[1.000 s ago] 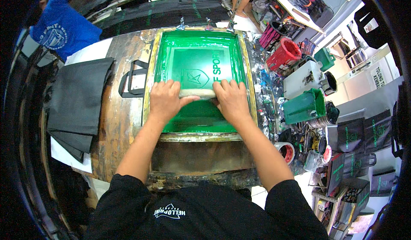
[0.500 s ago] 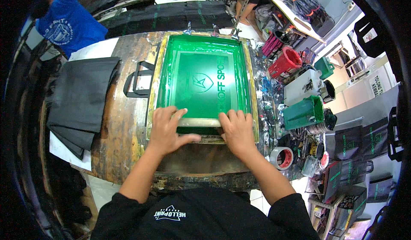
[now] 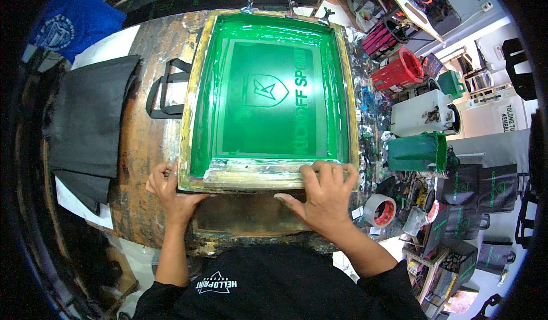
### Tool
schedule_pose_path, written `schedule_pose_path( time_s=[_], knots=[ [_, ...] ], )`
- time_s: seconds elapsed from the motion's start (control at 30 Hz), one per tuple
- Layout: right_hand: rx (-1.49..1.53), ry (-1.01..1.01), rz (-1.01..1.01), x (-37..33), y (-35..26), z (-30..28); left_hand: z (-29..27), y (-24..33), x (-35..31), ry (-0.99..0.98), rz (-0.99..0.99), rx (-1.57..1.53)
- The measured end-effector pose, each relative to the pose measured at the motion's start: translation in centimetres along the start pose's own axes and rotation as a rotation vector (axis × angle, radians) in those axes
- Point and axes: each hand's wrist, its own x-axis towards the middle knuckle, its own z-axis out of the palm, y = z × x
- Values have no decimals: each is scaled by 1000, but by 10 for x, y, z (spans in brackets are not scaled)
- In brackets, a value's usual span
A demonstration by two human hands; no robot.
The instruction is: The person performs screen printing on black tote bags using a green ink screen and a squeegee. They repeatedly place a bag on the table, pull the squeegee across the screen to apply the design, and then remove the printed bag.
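Note:
A screen-printing frame (image 3: 191, 103) with green ink on its mesh lies on the worktable, a shield emblem and lettering showing in the stencil. Along the near side of the frame rests a wide squeegee (image 3: 251, 172) with a pale, ink-streaked handle. My right hand (image 3: 326, 197) curls its fingers over the squeegee's right end, with the thumb at the frame's near edge. At the near left corner, my left hand (image 3: 169, 191) grips the frame with bent fingers, its thumb along the near edge. Black bag handles (image 3: 165, 111) stick out from under the frame's left side.
Black fabric bags (image 3: 85, 126) are stacked at the left. Hinge clamps (image 3: 291, 9) hold the frame's far edge. Along the right stand a red bucket (image 3: 394, 71), a white jug (image 3: 419, 114), a green container (image 3: 414, 153) and a tape roll (image 3: 379, 210). Someone in blue (image 3: 80, 20) is at far left.
The squeegee has come back to the frame's near edge and tipped down there. My left hand has moved off it to the frame's near left corner; my right hand has shifted right along it.

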Motion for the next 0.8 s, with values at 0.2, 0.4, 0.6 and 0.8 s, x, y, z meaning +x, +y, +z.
schedule_pose_path(
  time_s=[0.2, 0.4, 0.6, 0.8],
  knots=[
    [-95, 323, -50, 30, 4, -54, -4, 14, 1, 263, -244, -748],
    [-209, 659, -158, 129, 28, -135, -60, 104, 110, 545, 167, -834],
    [-154, 550, -83, 184, 38, -190, -18, 75, 106, 26, -54, -174],
    [-57, 483, -17, 213, 45, -213, 35, 37, 62, -130, -227, 181]
  ],
)
